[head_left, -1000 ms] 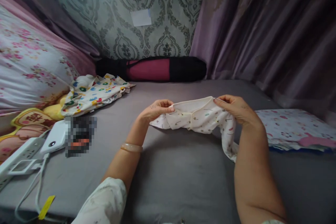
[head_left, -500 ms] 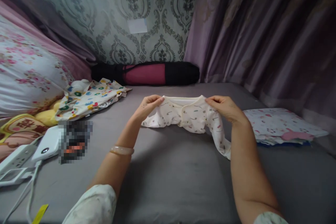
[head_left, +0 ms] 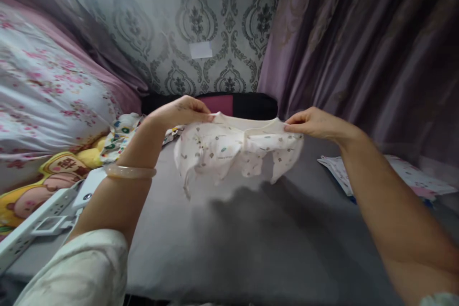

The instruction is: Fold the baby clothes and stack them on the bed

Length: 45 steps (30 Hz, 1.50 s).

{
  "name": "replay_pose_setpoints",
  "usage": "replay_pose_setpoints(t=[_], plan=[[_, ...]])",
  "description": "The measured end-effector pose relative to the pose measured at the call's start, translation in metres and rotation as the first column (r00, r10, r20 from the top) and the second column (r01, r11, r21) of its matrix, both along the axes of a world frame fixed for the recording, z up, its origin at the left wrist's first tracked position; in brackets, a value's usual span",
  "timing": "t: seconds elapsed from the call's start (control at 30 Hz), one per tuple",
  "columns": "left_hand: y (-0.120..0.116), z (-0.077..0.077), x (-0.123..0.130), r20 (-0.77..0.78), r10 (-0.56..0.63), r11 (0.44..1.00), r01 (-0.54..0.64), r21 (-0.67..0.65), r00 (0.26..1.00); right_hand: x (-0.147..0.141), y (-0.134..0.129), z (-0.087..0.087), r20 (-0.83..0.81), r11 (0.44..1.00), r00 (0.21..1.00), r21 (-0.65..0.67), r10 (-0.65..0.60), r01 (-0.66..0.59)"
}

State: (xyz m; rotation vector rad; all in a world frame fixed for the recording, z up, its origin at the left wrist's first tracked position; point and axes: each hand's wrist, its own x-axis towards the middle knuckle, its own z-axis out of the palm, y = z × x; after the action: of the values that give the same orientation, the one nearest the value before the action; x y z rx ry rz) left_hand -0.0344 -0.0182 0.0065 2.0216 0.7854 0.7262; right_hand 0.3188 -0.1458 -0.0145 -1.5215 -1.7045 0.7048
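Observation:
A small white printed garment (head_left: 229, 146) with a cream neckline hangs stretched between both hands, above a grey sheet (head_left: 222, 258). My left hand (head_left: 184, 111) pinches it at the shoulder on the left of the neckline; a pale bangle circles that forearm. Fingers and thumb of my right hand (head_left: 311, 123) grip the opposite shoulder. The garment's lower edges and sleeves dangle, slightly blurred, and cast a shadow on the sheet.
Folded printed cloths (head_left: 409, 174) lie at the right, partly behind my right forearm. On the left are a colourful patterned cloth (head_left: 124, 130), a yellow plush item (head_left: 59, 172), a power strip (head_left: 32, 224) and a floral fabric (head_left: 46, 76). A black and pink roll (head_left: 254, 105) lies along the wall.
Both hands have lifted the garment higher and moved apart, spreading it wider. Its sleeves now swing above the sheet. The camera view has shifted, showing more of the upper wall.

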Motion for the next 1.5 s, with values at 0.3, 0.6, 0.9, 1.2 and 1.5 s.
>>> replay_pose_setpoints(t=[0.3, 0.6, 0.9, 1.2, 1.5], plan=[[0.028, -0.033, 0.018, 0.237, 0.093, 0.986, -0.123, 0.113, 0.967, -0.006, 0.021, 0.006, 0.01, 0.981, 0.996, 0.177, -0.087, 0.084], [0.048, -0.049, 0.023, 0.271, 0.122, 0.977, -0.164, 0.139, 0.955, -0.009, 0.03, -0.004, -0.033, 0.981, 0.998, 0.185, -0.049, 0.055], [0.046, -0.054, 0.03, 0.264, 0.106, 0.988, -0.132, 0.083, 0.959, -0.008, 0.051, -0.017, -0.056, 0.936, 0.985, 0.304, -0.166, 0.175], [0.05, -0.073, 0.048, 0.371, 0.196, 0.954, -0.263, 0.14, 0.908, -0.017, 0.065, -0.041, 0.049, 0.822, 0.931, 0.488, -0.362, 0.294], [-0.003, -0.049, 0.031, 0.358, 0.316, 0.743, -0.464, 0.483, 0.879, -0.048, 0.018, -0.03, -0.015, 0.788, 0.92, 0.511, -0.391, 0.343]])
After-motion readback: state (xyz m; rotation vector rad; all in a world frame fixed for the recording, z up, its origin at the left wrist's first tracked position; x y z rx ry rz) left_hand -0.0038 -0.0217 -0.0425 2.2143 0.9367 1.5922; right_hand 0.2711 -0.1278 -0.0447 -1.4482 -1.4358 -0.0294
